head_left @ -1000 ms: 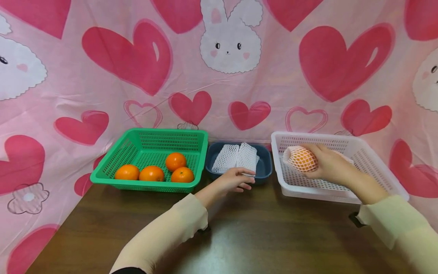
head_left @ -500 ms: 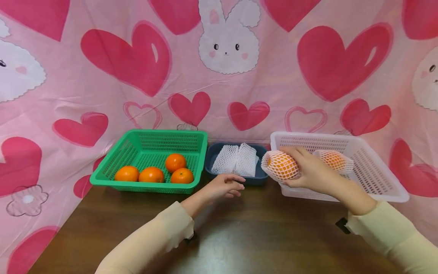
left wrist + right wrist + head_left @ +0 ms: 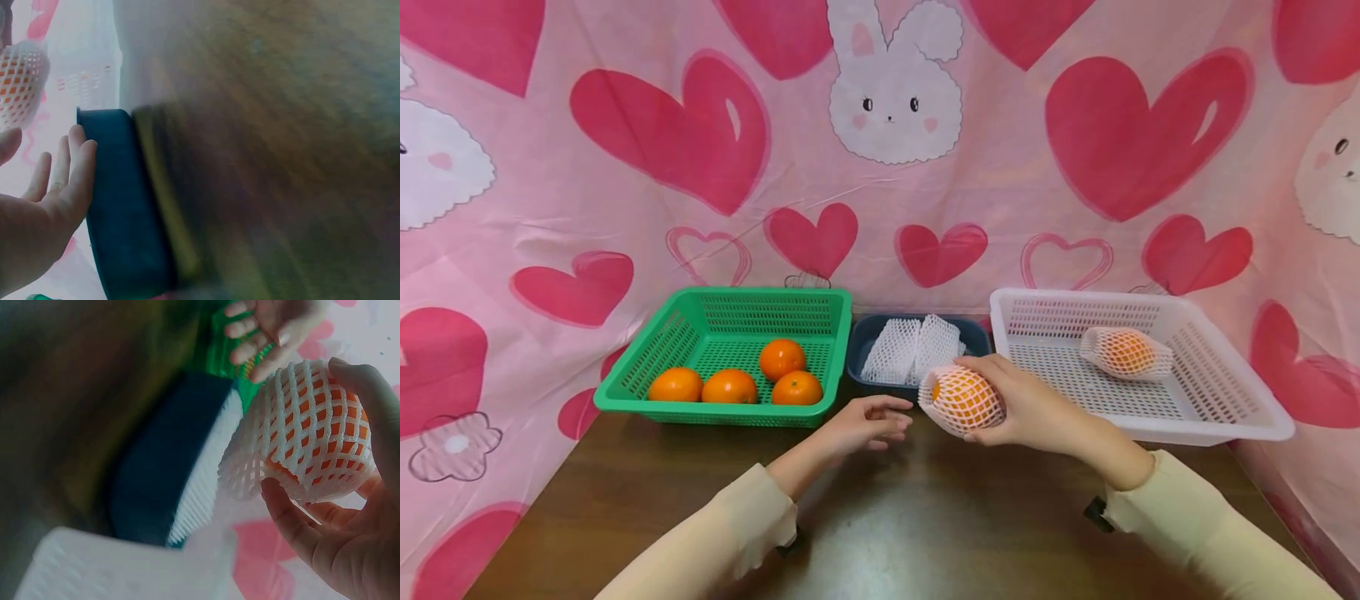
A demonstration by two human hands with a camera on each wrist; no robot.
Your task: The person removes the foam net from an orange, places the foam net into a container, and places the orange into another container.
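Netted orange (image 3: 964, 402) sits gripped by the right hand (image 3: 1026, 407)

– Any lettering on the pink cloth (image 3: 880, 192) across the upper frame?
– None I can read.
– The green basket (image 3: 700, 411) at left, the white basket (image 3: 1075, 304) at right?
– No label, brand or number readable there either.

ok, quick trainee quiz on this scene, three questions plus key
1. How many oranges show in the green basket?
2. True or false: every orange in view is bare.
3. Fill in: the dark blue tray stands between the green basket and the ____ basket.

Key: 1. Four. 2. False: the right hand grips a netted orange, and a second netted orange lies in the white basket. 3. White.
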